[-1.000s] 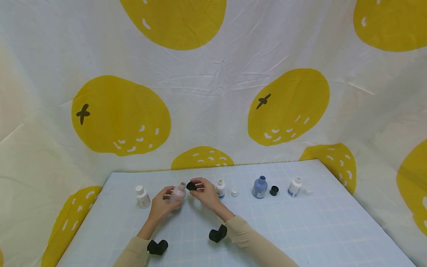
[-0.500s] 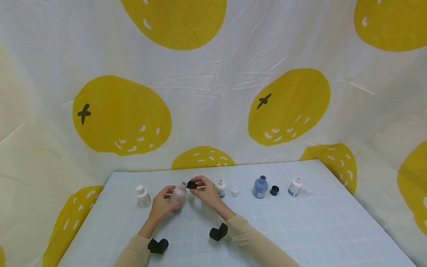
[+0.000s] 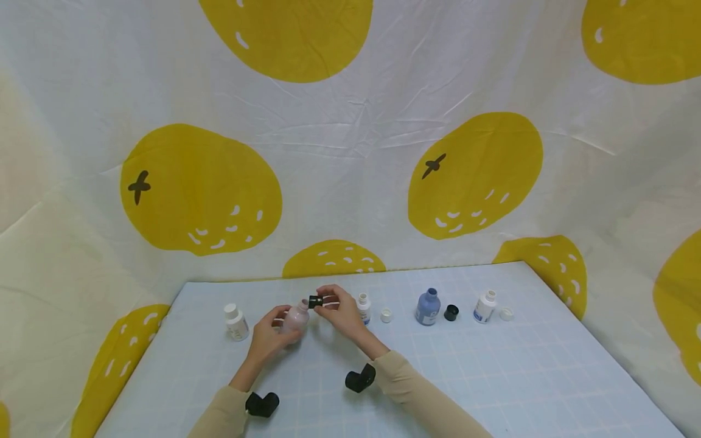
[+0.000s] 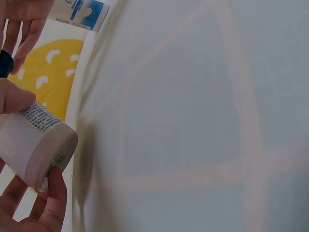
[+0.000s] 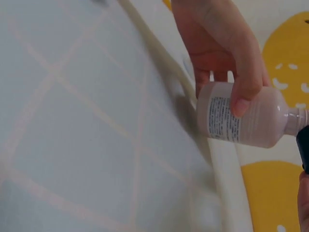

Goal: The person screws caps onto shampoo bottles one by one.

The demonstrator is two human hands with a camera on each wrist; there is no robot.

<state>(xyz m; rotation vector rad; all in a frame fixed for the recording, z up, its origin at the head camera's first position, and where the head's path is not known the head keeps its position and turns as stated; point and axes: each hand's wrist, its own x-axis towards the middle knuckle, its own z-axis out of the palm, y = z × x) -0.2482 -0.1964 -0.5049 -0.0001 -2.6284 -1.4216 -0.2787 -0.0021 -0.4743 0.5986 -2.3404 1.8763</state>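
Note:
My left hand grips a pale pink bottle by its body, thumb across the printed label. The bottle is held off the table, its bare neck tilted up to the right. Just right of that neck, my right hand pinches a small black cap between thumb and fingers. In the right wrist view the cap is right beside the bottle mouth; whether they touch I cannot tell. The left wrist view shows the bottle's base with fingertips against it.
Left stands a capped white bottle. Behind my right hand is an uncapped white bottle, with a white cap beside it. Farther right are a blue bottle, a black cap, another white bottle and its white cap.
The black cap has turned in my right fingers, from its face showing to lying sideways, and my right hand has risen slightly. The pink bottle has shifted slightly right in my left hand.

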